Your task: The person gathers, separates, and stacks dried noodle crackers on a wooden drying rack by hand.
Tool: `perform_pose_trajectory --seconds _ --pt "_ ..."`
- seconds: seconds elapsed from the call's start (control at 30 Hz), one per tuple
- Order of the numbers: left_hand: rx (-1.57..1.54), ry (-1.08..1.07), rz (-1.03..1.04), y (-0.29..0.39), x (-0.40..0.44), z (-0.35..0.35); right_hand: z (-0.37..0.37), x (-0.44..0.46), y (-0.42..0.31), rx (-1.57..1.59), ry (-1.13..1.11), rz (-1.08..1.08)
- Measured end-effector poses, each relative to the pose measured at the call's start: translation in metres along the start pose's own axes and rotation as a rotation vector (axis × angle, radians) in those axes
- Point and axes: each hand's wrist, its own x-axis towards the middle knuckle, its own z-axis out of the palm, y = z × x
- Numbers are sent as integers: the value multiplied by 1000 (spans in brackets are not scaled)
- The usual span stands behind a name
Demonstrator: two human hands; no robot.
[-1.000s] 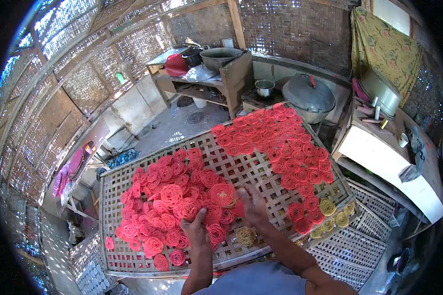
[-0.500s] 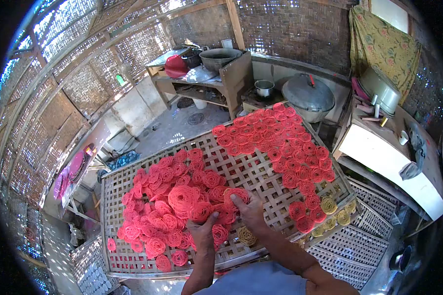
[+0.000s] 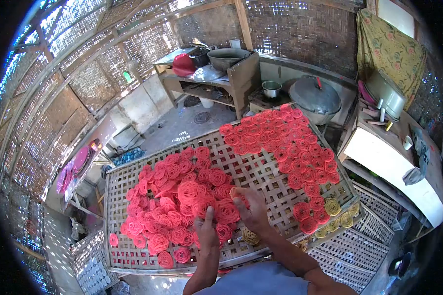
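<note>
My left hand (image 3: 207,230) is closed, with its thumb pressed on a red lacy coiled cracker at the near side of a heap. My right hand (image 3: 253,212), just right of it, pinches another red coiled cracker (image 3: 236,192) that is partly hidden by the fingers. Around the left hand lies the loose heap of red coiled crackers (image 3: 157,201), piled over the left half of a woven bamboo rack (image 3: 125,183). Red crackers (image 3: 293,142) lie side by side on the far right part. One yellow coil (image 3: 250,236) sits below my right hand.
Several yellow coils (image 3: 332,206) lie at the rack's right corner. More woven racks (image 3: 349,255) stand lower right. Behind are a large lidded pan (image 3: 314,96), a small pot (image 3: 271,88) and a wooden bench (image 3: 243,81). A white-fronted counter (image 3: 386,162) stands at right.
My right hand has drawn slightly right, away from my left hand, with the cracker now tilted in its fingers. My left hand stays at the heap. The whole view has shifted slightly.
</note>
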Motion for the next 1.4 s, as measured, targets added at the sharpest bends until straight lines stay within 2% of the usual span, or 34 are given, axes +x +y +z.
perform_pose_trajectory --seconds 0.07,0.27,0.37,0.47,0.57,0.67,0.77,0.83,0.87,0.93,1.07,1.13,1.17,1.23,1.27,1.3,1.37,1.4 --pt "-33 23 -57 -2 -6 0 1 -12 -13 446 -285 355" --pt "-90 -90 -58 -17 0 -12 15 -25 -5 1027 -208 685" --pt "-200 -115 -66 -15 -2 -9 24 -29 2 979 -189 687" --pt "-210 -186 -36 7 -3 1 31 -34 28 661 -119 734" --pt "-80 -223 -47 10 -4 -4 18 -27 24 337 -106 442" --pt "109 -298 -139 8 -4 -4 1 -9 9 -107 100 -108" --pt "259 -436 -255 4 -9 -10 10 -10 17 686 -48 229" --pt "338 -521 -314 0 -10 -14 -1 -7 0 828 -140 382" --pt "295 -479 -313 -4 -9 -13 -5 -4 -6 898 -187 455" --pt "209 -392 -308 -11 -8 -10 1 -7 2 1053 -143 520" --pt "30 -368 -340 -14 -7 -5 -4 -6 -15 1356 -69 705" --pt "-126 -349 -428 -20 -2 -8 -3 -7 -8 1549 -86 719" --pt "-76 -329 -408 -25 0 -13 -2 -7 -3 1646 -93 723" --pt "23 -298 -368 -33 6 -23 3 -7 12 1410 -95 688" --pt "234 -248 -318 -30 7 -24 4 -7 22 1287 -86 670" --pt "444 -200 -267 -24 8 -24 7 -9 38 764 -122 502" --pt "532 -262 -16 -15 6 -14 -7 -9 25 212 -7 259" --pt "571 -216 62 -10 2 -8 -16 -11 22 -72 42 148"
